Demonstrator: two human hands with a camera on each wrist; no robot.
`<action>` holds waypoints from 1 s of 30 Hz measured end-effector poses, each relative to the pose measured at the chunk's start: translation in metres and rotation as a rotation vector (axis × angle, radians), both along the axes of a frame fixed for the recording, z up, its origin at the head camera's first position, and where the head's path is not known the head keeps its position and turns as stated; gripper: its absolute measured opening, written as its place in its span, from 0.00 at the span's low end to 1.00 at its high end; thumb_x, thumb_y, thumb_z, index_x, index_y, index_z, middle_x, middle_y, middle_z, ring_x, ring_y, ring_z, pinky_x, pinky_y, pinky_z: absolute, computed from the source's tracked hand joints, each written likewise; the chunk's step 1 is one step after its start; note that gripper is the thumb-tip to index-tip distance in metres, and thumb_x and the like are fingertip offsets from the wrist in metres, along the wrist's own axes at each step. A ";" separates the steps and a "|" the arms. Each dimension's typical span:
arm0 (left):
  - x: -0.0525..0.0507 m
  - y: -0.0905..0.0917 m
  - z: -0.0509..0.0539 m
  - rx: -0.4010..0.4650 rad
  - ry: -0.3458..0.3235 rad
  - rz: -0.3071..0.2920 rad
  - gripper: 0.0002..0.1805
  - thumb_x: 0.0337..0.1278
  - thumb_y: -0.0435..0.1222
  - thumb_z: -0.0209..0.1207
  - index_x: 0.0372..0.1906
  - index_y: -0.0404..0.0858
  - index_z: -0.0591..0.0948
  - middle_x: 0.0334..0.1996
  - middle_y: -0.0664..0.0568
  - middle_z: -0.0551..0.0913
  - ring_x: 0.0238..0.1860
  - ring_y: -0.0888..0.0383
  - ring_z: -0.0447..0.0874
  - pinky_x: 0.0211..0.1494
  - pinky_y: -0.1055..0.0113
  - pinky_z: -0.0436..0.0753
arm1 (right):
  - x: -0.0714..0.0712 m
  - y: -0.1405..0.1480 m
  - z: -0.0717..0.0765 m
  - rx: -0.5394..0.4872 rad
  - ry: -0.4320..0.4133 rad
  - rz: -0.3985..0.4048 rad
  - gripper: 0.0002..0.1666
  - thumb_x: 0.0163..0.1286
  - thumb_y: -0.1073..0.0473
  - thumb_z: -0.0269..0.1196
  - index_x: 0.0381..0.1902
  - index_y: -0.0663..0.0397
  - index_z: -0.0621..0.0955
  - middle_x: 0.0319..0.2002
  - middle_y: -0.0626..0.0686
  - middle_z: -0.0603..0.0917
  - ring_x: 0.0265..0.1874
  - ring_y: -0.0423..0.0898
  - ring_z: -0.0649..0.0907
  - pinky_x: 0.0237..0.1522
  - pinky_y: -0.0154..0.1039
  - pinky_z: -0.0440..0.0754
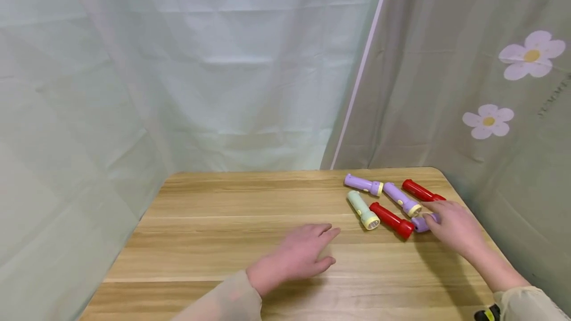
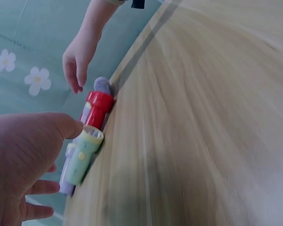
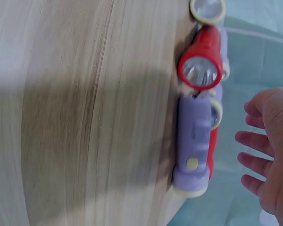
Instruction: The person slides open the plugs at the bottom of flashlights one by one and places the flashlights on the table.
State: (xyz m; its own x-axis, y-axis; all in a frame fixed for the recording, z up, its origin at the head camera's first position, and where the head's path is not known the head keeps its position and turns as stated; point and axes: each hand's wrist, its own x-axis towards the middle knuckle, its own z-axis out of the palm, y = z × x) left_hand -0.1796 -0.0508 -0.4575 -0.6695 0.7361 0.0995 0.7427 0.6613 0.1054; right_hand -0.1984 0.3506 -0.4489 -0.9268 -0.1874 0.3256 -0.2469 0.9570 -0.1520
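Observation:
Several flashlights lie grouped at the right of the wooden table. My right hand [image 1: 457,227] hovers over the nearest purple flashlight [image 1: 420,224], partly covering it in the head view. The right wrist view shows its fingers loosely bent and apart from that purple flashlight [image 3: 193,136]. Beside it lie a red flashlight [image 1: 391,220] and a pale green flashlight [image 1: 359,206] with a cream rim. Behind these are two more purple flashlights, one in the middle [image 1: 398,196] and one at the left [image 1: 360,183], and another red flashlight [image 1: 419,190]. Left of the group, my left hand [image 1: 296,254] holds nothing, fingers extended above the table.
The wooden table [image 1: 214,232] reaches back to a pale curtain [image 1: 250,73]. At the right hangs a grey-green curtain [image 1: 424,63] with printed flowers, close to the table's right edge. A black and yellow item [image 1: 488,314] shows at the right sleeve.

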 end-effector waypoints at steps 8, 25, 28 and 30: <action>0.004 0.024 -0.005 -0.006 -0.014 -0.057 0.34 0.72 0.56 0.55 0.77 0.50 0.66 0.72 0.52 0.71 0.70 0.53 0.70 0.71 0.56 0.70 | -0.003 0.019 -0.003 0.070 0.000 0.014 0.19 0.65 0.58 0.67 0.52 0.60 0.86 0.49 0.65 0.86 0.52 0.68 0.81 0.50 0.68 0.74; 0.018 0.052 -0.016 -0.014 -0.044 -0.122 0.33 0.72 0.55 0.55 0.77 0.51 0.67 0.72 0.54 0.71 0.69 0.58 0.71 0.71 0.61 0.70 | -0.009 0.045 -0.017 0.166 -0.034 0.140 0.30 0.52 0.61 0.75 0.56 0.59 0.84 0.52 0.63 0.84 0.55 0.68 0.78 0.52 0.69 0.74; 0.019 0.054 -0.016 -0.021 -0.041 -0.132 0.33 0.72 0.55 0.55 0.77 0.51 0.67 0.71 0.54 0.71 0.69 0.58 0.71 0.70 0.61 0.70 | -0.009 0.045 -0.019 0.173 -0.057 0.127 0.30 0.52 0.63 0.74 0.56 0.60 0.84 0.53 0.63 0.84 0.56 0.68 0.78 0.52 0.69 0.74; 0.020 0.056 -0.017 -0.025 -0.038 -0.137 0.33 0.72 0.55 0.56 0.76 0.51 0.68 0.71 0.55 0.72 0.69 0.58 0.71 0.70 0.62 0.70 | -0.009 0.046 -0.021 0.180 -0.076 0.115 0.30 0.52 0.63 0.73 0.56 0.60 0.84 0.53 0.63 0.84 0.56 0.68 0.78 0.52 0.69 0.74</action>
